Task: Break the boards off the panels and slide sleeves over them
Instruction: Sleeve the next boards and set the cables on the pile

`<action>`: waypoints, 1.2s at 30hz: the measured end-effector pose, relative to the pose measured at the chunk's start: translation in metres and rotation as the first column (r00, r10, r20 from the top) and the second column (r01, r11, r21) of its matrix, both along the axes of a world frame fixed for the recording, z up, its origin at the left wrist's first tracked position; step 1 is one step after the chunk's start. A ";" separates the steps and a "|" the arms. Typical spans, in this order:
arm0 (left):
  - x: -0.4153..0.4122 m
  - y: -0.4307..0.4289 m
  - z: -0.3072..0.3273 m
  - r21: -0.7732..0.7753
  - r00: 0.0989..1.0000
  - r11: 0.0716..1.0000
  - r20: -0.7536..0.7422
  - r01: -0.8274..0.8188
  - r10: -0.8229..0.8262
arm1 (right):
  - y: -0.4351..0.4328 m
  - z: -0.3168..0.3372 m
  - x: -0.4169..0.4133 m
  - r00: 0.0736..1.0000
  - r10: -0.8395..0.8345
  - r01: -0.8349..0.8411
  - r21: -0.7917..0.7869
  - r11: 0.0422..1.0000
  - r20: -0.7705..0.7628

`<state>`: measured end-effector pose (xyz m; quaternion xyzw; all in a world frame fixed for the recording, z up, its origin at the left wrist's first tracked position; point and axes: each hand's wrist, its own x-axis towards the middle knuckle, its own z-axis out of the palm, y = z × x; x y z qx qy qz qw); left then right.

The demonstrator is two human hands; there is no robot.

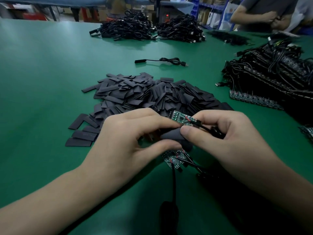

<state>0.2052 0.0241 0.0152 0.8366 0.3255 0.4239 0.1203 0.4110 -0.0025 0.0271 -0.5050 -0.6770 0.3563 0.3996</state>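
Green circuit board (180, 117) with a black cable soldered on sits pinched in the right hand (227, 139), jutting far-left past the thumb. Just beneath it, the left hand (128, 139) pinches a black sleeve (170, 135), near the sleeve pile (152, 95).

Small green board (180, 118) with black cable attached, black sleeve (171, 135) just below it — both held above flat sleeve pile (152, 94)

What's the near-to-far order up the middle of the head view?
loose boards → held sleeve → held board → pile of loose sleeves → lone cable → far cable heaps
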 end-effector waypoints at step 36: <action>-0.004 0.007 -0.004 -0.315 0.954 0.949 0.284 0.002 0.093 | 0.000 0.002 0.014 0.994 0.068 -0.074 0.073 0.995 0.081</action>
